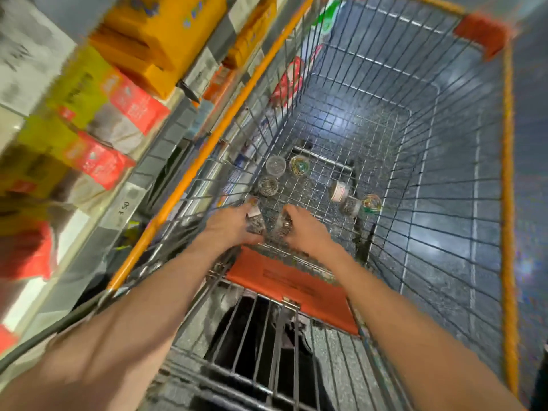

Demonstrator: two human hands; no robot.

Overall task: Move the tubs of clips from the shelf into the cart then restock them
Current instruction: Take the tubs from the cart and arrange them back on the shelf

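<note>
Tubs of clips [268, 186] lie on the cart [385, 120] floor, near end; left hand [229, 225] and right hand [305, 225] each have fingers clamped on one, best lowered upright beside the others

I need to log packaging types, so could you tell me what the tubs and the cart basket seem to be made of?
The tubs look like clear, glossy plastic: the clips show through the walls and lids. The cart basket appears to be bare grey metal wire in a welded grid, with an orange, probably plastic, rim trim.
</note>
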